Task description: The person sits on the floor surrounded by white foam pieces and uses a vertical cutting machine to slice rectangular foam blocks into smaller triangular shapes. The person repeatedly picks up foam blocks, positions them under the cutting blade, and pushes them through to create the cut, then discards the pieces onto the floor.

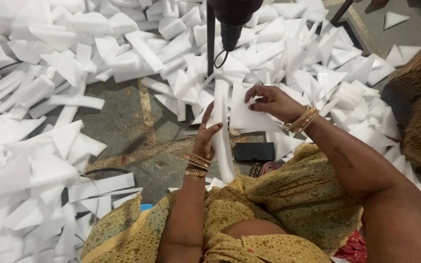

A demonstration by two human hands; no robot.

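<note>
Between two hands (205, 139): two (perhaps) foam pieces (222, 126).

Bare floor patch (123, 117) amid foam offcuts (49, 63)

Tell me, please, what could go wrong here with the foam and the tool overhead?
1. The left hand and right hand hold the foam strip just under the hanging tool; fingers could meet its tip.
2. Foam offcuts and a cable cover the floor: a likely trip hazard.
</note>
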